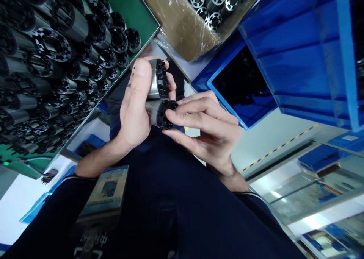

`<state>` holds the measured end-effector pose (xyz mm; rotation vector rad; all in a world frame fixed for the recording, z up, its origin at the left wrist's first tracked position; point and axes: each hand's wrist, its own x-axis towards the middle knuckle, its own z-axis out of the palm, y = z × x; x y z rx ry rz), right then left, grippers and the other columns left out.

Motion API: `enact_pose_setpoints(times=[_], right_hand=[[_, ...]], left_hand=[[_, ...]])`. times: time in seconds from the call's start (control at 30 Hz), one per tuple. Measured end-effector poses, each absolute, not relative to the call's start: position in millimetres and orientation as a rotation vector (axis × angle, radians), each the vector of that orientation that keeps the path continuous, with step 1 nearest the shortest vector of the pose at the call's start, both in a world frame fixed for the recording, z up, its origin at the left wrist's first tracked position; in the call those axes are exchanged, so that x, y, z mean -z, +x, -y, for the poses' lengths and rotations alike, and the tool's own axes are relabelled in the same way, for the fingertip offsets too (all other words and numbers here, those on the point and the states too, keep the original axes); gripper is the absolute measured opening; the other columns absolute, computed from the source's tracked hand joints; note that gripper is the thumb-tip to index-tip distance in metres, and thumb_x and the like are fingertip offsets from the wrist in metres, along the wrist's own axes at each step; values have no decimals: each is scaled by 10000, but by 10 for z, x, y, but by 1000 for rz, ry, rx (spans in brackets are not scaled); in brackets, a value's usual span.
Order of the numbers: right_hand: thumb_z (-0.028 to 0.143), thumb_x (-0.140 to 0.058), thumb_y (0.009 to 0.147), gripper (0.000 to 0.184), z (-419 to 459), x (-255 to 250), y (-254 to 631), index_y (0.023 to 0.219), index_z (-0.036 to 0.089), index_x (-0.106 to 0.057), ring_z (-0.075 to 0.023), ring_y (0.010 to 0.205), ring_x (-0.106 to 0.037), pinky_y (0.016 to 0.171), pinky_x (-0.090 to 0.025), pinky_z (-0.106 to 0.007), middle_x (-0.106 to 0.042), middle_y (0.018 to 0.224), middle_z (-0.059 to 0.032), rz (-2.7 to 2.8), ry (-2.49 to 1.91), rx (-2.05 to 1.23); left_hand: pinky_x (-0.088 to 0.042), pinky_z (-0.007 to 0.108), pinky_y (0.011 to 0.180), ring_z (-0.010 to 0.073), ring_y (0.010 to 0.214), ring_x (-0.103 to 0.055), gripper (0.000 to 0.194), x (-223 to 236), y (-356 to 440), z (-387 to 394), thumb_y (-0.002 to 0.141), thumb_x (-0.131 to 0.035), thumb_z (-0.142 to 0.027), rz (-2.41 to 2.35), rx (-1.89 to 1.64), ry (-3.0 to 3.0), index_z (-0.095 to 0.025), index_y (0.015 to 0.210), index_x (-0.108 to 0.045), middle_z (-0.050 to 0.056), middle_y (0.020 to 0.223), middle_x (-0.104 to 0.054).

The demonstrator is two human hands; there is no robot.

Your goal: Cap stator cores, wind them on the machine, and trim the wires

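My left hand (pixel 135 103) is wrapped round two motor stators, short metal cylinders with black slotted plastic ends. The upper stator (pixel 154 81) lies between my thumb and fingers, its black end facing right. Just below it is the lower stator (pixel 152 112), partly hidden by my palm. My right hand (pixel 209 124) pinches the black end of the lower stator with thumb and fingertips. Whether a separate small part sits between those fingertips cannot be made out.
Many similar stators (pixel 75 71) stand crowded on a green bench (pixel 146 18) at left. A plastic-lined cardboard box (pixel 178 28) holds bare metal cores at the top. Blue bins (pixel 298 58) stand at right, near shelving (pixel 307 191). A badge (pixel 106 191) hangs on my dark shirt.
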<state>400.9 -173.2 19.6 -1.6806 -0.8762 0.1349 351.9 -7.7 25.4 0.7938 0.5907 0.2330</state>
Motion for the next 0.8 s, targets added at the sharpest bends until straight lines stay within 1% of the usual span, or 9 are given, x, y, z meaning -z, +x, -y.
enact_pose_setpoints(times=[0.07, 0.23, 0.33, 0.43, 0.5, 0.6, 0.67, 0.73, 0.8], right_hand=[[303, -964, 1048, 392, 1754, -202, 4025, 1434, 363, -929, -279, 1033, -837, 950, -747, -478, -881, 1148, -36, 903, -1680, -133], [440, -986, 1041, 352, 1815, -224, 4047, 1384, 507, -938, -300, 1082, -841, 928, -804, -469, -847, 1285, -40, 859, -1802, -202], [471, -1017, 1026, 376, 1781, -164, 4044, 1392, 437, -940, -281, 1008, -842, 906, -809, -449, -867, 1193, -51, 872, -1777, -129], [465, -1008, 1036, 307, 1738, -114, 4046, 1330, 407, -943, -270, 978, -852, 900, -805, -443, -887, 1207, -55, 858, -1733, -66], [458, -1030, 1008, 422, 1735, -130, 4051, 1413, 445, -910, -303, 1015, -870, 944, -808, -481, -899, 1225, -56, 823, -1756, -127], [427, -1075, 946, 678, 1741, -199, 4041, 1571, 517, -827, -379, 1127, -885, 1014, -810, -555, -898, 1224, -57, 740, -1852, -260], [394, -1087, 927, 650, 1724, -232, 4022, 1521, 523, -857, -394, 1160, -887, 1007, -814, -562, -891, 1211, -59, 731, -1867, -297], [384, -1101, 909, 611, 1703, -250, 4014, 1473, 490, -892, -399, 1187, -890, 982, -822, -552, -880, 1182, -72, 758, -1852, -363], [424, -1119, 885, 670, 1716, -281, 4038, 1510, 470, -881, -425, 1276, -880, 976, -830, -561, -871, 1205, -88, 781, -1859, -474]], left_hand=[[-581, 344, 722, 182, 780, -690, 565, -249, 3498, 63, 1169, -698, -799, -586, -187, 789, -248, 1111, -810, 41, 944, -741], [-662, 384, 808, 240, 900, -771, 557, -236, 3477, 35, 1171, -691, -788, -589, -131, 821, -265, 1039, -829, 54, 912, -731], [-635, 349, 755, 219, 862, -722, 569, -222, 3494, 26, 1136, -720, -821, -587, -138, 805, -268, 1042, -813, 51, 922, -713], [-576, 316, 714, 171, 789, -645, 552, -212, 3517, 30, 1158, -722, -774, -587, -214, 729, -239, 1067, -822, 41, 915, -682], [-570, 330, 732, 191, 815, -682, 554, -207, 3532, 43, 1196, -669, -735, -626, -230, 724, -222, 1034, -804, 41, 863, -652], [-562, 361, 742, 256, 879, -749, 635, -204, 3550, 58, 1200, -556, -819, -741, -208, 743, -237, 1035, -750, 38, 774, -610], [-532, 364, 728, 239, 799, -700, 667, -213, 3550, 48, 1164, -571, -879, -776, -161, 703, -238, 1062, -727, 17, 733, -568], [-510, 365, 728, 210, 741, -642, 666, -230, 3532, 23, 1145, -618, -882, -763, -115, 668, -228, 1071, -720, 2, 728, -547], [-505, 367, 728, 208, 745, -640, 658, -235, 3502, 2, 1155, -610, -876, -733, -120, 690, -232, 1090, -726, 10, 758, -574]])
